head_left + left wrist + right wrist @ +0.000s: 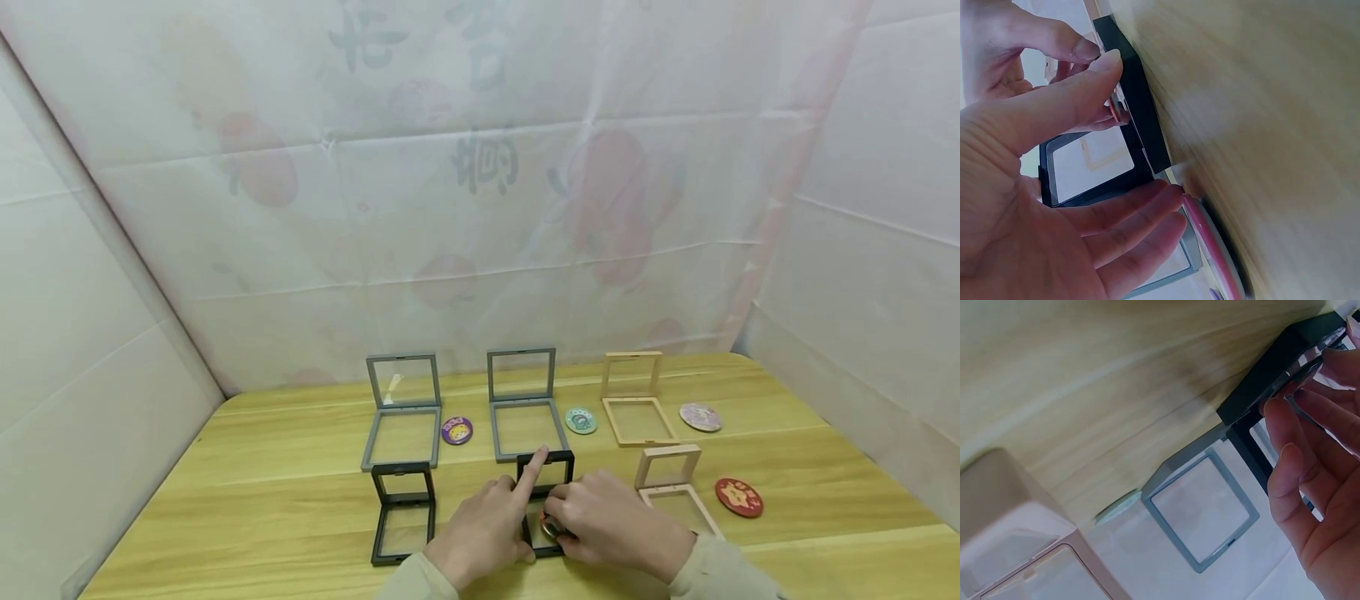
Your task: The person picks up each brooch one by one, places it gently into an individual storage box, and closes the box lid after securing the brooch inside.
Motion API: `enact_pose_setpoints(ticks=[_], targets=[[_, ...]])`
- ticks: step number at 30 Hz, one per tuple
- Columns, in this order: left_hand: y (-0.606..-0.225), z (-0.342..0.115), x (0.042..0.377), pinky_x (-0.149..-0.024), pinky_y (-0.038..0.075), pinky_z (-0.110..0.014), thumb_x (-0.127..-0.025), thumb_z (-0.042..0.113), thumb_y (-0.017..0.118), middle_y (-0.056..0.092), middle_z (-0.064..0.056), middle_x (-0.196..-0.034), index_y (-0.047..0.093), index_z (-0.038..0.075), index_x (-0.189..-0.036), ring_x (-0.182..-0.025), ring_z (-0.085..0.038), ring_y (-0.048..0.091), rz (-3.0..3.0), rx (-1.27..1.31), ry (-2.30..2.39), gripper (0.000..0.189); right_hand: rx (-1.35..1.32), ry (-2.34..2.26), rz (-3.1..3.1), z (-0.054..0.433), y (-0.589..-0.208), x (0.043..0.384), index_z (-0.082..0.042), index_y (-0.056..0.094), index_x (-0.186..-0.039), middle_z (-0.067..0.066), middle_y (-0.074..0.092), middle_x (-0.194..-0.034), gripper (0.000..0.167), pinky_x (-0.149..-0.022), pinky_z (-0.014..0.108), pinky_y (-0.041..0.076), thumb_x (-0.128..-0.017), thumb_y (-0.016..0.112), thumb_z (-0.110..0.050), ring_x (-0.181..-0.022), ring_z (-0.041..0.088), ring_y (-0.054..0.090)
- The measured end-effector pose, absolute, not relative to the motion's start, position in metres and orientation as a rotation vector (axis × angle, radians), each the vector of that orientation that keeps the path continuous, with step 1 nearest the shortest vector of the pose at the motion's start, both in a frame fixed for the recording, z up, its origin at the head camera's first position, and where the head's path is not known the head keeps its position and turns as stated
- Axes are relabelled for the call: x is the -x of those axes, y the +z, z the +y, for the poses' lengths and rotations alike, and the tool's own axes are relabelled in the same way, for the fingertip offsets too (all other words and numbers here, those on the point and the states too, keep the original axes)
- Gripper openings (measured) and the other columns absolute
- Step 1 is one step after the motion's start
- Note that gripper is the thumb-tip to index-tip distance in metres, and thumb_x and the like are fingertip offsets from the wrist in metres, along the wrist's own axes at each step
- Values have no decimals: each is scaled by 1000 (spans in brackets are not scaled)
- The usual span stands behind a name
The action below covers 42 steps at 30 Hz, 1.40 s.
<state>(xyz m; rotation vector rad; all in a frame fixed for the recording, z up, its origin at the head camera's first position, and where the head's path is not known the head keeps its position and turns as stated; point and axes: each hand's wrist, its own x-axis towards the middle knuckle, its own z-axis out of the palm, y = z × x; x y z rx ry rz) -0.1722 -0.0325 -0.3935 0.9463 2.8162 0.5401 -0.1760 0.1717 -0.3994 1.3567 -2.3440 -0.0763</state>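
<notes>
My left hand rests on a black hinged display frame, index finger stretched up along its raised lid and thumb at its near side. In the left wrist view that thumb lies straight against the black side wall. My right hand pinches a round badge with an orange-red edge, tilted over the frame's lower window. The right wrist view shows the badge edge-on between thumb and fingers. A pink-rimmed badge lies on the table beside my left fingers, hidden under the hand in the head view.
Another black frame stands open at left. Behind are two grey frames and a beige one; a pinkish frame is at right. Purple, green, lilac and red badges lie beside frames.
</notes>
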Motion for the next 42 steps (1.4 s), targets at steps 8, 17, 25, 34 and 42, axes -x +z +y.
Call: enact_pose_setpoints(ticks=[8, 17, 25, 34, 42], targets=[[-394, -33, 172, -61, 49, -28, -76, 26, 92, 61, -6, -98, 10, 31, -164, -80, -13, 54, 2816, -950, 551, 121, -1402, -89, -2289, 170, -399, 177, -20, 66, -78, -11, 65, -75, 23, -44, 15, 34, -69, 87, -24, -55, 0, 52], [-394, -32, 174, -62, 51, -29, -75, 27, 93, 62, -7, -101, 12, 31, -164, -83, -14, 57, 2829, -970, 543, 120, -1444, -128, -2225, 170, -400, 177, -21, 67, -84, -11, 66, -77, 26, -44, 16, 36, -71, 88, -26, -58, 2, 56], [-395, -34, 173, -65, 53, -30, -75, 26, 92, 64, -9, -106, 14, 30, -164, -89, -17, 61, 2827, -972, 543, 119, -1470, -148, -2234, 167, -401, 179, -21, 70, -89, -9, 72, -90, 24, -43, 16, 38, -72, 87, -25, -61, 2, 62], [-393, -31, 174, -62, 51, -29, -75, 27, 93, 62, -7, -103, 14, 31, -164, -84, -15, 59, 2842, -987, 547, 120, -1455, -127, -2239, 172, -397, 178, -19, 73, -92, -9, 72, -88, 25, -44, 18, 41, -73, 88, -24, -61, 4, 61], [-393, -34, 172, -62, 51, -29, -75, 26, 93, 61, -6, -101, 11, 30, -164, -83, -15, 58, 2821, -982, 553, 121, -1426, -126, -2279, 169, -401, 176, -20, 72, -89, -10, 73, -85, 20, -41, 17, 37, -76, 87, -24, -52, 3, 56]])
